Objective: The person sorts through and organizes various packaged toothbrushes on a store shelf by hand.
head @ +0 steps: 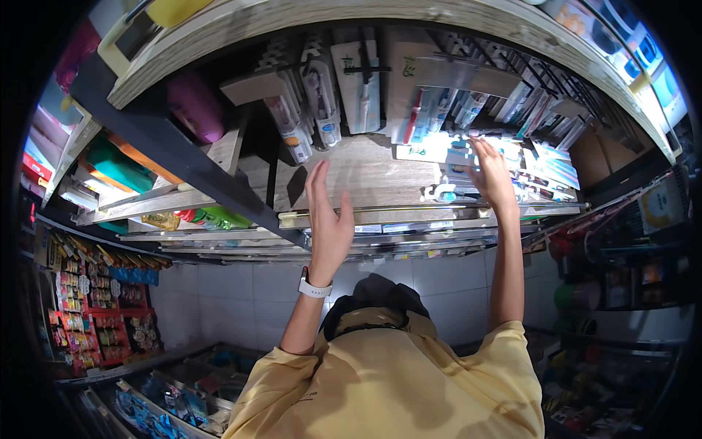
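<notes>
My left hand (329, 222) is raised at the shelf's front rail, thumb apart from the fingers, holding nothing. Behind its fingertips, a blister-packed toothbrush (296, 140) hangs from a hook. My right hand (490, 173) reaches over the rail, its fingertips at a pile of toothbrush packs (540, 167) lying on the wooden shelf (367, 170). Its thumb and fingers are apart; strong glare blurs what they touch. A pack with a red toothbrush (414, 116) hangs just behind the pile.
A metal rail (395, 207) runs along the shelf's front edge. A dark upright post (186, 159) divides the shelving at left, near a purple bottle (194, 107). Above is another wooden shelf edge (351, 12). A red display rack (104, 318) stands at far left.
</notes>
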`<move>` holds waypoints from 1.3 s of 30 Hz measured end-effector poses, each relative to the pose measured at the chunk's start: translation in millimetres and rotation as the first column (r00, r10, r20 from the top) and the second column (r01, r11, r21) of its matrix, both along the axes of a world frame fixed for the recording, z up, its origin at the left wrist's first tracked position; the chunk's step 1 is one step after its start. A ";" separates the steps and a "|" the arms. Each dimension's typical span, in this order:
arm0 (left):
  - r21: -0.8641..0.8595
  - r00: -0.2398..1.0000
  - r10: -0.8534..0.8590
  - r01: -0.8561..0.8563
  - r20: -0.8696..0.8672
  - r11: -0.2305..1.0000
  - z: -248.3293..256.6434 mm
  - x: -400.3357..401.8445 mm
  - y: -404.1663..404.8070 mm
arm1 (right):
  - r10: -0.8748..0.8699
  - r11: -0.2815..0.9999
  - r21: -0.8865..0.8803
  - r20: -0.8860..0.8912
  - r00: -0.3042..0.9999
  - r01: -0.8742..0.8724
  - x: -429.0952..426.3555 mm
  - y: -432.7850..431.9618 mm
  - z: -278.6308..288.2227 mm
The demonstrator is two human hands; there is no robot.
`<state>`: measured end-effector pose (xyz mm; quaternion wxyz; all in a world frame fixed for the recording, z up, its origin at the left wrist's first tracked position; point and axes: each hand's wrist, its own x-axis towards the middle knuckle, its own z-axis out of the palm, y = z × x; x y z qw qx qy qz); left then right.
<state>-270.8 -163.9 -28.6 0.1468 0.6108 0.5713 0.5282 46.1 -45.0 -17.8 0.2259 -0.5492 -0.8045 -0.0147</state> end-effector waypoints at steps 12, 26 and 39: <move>-0.033 0.991 -0.099 0.102 0.088 0.994 8.8 90.6 0.2 | 0.195 0.971 -0.150 0.057 0.979 -0.185 33.1 12.1 7.9; -0.187 0.919 -0.178 0.255 0.351 0.948 -0.9 173.7 -13.1 | 0.319 0.938 -0.124 -0.061 0.946 -0.324 93.4 -28.0 52.0; 0.049 0.603 -0.308 0.407 0.736 0.912 11.6 199.0 -24.8 | 0.374 0.911 -0.021 -0.377 0.847 -0.412 69.8 -92.8 52.7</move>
